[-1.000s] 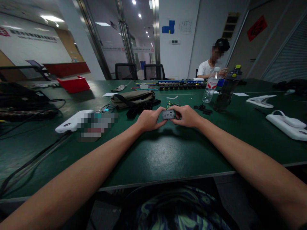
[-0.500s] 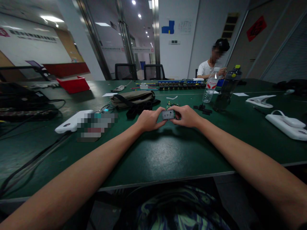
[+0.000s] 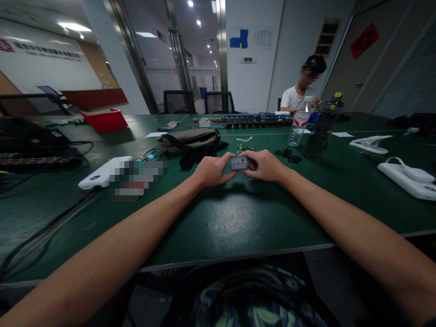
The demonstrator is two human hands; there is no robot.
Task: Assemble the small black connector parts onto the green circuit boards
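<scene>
Grey module (image 3: 239,163) ends hidden by left hand (image 3: 211,170), right hand (image 3: 264,165)

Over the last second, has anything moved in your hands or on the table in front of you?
Nothing has visibly changed. The left hand and the right hand still pinch the small grey module between their fingertips, just above the green table. The tan pouch, the water bottle and the white case lie where they did.
</scene>
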